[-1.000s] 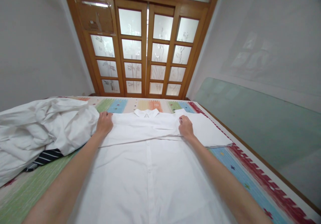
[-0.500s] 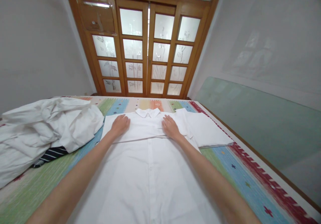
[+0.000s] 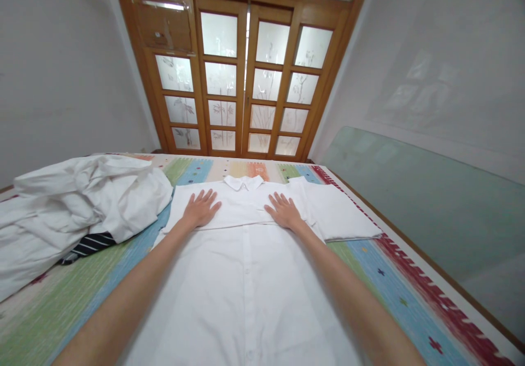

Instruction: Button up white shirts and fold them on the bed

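Note:
A white collared shirt lies face up on the patterned bed cover, its collar at the far end. My left hand rests flat on the shirt's left upper part with fingers spread. On the other side of the collar, my right hand is also open, palm down and fingers apart on the fabric. A straight edge of cloth crosses just below both hands. White buttoned cloth stretches from there toward me; I cannot tell whether it belongs to the same shirt. Neither hand grips anything.
A crumpled heap of white cloth lies to the left, with a black striped piece showing from under it. Folded white fabric sits to the right. A pale green panel borders the bed's right side. Wooden glazed doors stand beyond.
Both hands have gone from curled fingers near the shirt's upper edge to fingers spread flat. My left hand has shifted slightly right. The view has moved a little.

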